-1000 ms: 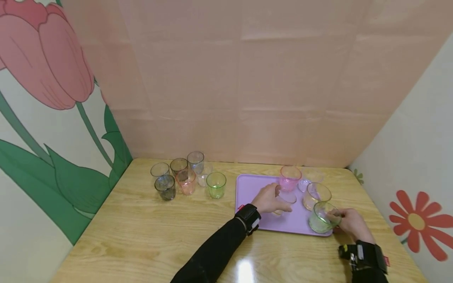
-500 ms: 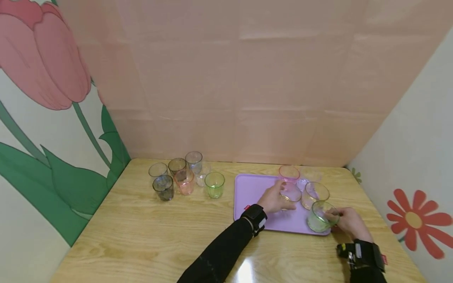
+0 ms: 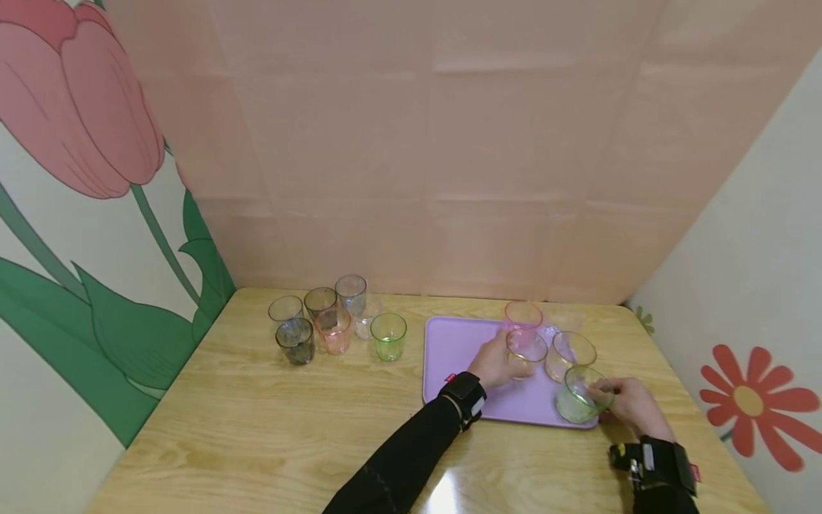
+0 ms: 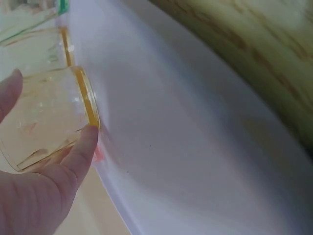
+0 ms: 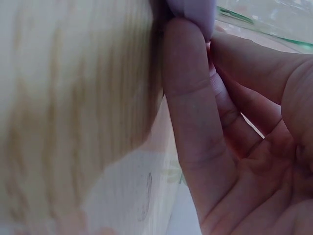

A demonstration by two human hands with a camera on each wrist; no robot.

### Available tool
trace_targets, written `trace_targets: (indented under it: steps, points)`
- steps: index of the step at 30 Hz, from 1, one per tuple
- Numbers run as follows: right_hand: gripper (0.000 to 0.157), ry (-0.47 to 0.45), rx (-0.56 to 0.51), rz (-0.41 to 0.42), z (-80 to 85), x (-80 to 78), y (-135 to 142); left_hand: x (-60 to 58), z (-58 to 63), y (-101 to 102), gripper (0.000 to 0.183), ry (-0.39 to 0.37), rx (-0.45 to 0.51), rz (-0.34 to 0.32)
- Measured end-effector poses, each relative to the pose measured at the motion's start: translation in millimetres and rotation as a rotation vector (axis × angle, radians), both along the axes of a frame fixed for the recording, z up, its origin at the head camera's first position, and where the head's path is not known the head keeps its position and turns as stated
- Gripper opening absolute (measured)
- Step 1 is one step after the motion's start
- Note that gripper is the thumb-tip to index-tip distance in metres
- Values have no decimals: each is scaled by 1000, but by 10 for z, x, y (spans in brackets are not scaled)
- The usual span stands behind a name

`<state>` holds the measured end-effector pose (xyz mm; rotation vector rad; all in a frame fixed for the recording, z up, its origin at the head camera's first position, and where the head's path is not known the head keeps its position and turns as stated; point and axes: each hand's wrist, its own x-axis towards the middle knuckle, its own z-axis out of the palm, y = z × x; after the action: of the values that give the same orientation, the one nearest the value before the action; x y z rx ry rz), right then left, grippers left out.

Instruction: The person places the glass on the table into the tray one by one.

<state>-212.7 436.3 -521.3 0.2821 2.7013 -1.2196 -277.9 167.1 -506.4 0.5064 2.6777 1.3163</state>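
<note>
On the right half of the lilac tray (image 3: 456,344), my left hand (image 3: 494,364) holds a pale amber glass (image 3: 528,350), thumb and fingers on opposite sides. The left wrist view shows a fingertip low on that glass (image 4: 49,112), by its thick amber base. My right hand (image 3: 638,408) pinches the rim of the tray (image 5: 195,14) at its near right corner, one finger under it and the thumb above. Close to that thumb stands a green glass (image 3: 574,405). A second amber glass (image 3: 570,357) and a pink glass (image 3: 523,315) stand beside the held one.
A clear, faintly purple glass (image 3: 551,332), partly hidden, is at the tray's back right. Left of the tray, several glasses stand on the wooden table (image 3: 270,428), among them a green glass (image 3: 388,339), an orange-pink glass (image 3: 334,335) and a dark grey glass (image 3: 297,344).
My left hand has shifted right and slightly back with the amber glass, bringing it close to the other amber glass and the pink one. The right hand keeps its place at the tray corner.
</note>
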Motion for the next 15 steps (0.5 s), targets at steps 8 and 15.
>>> trace_targets:
  steps: [8, 15]
  points:
    - [41, -5, -17, -9, 12, 15, -11, 15, -26, 10, 79, 63, -32, 7]
    - [42, 1, 4, 10, 22, 26, -13, 18, -45, 39, 75, 71, -57, 10]
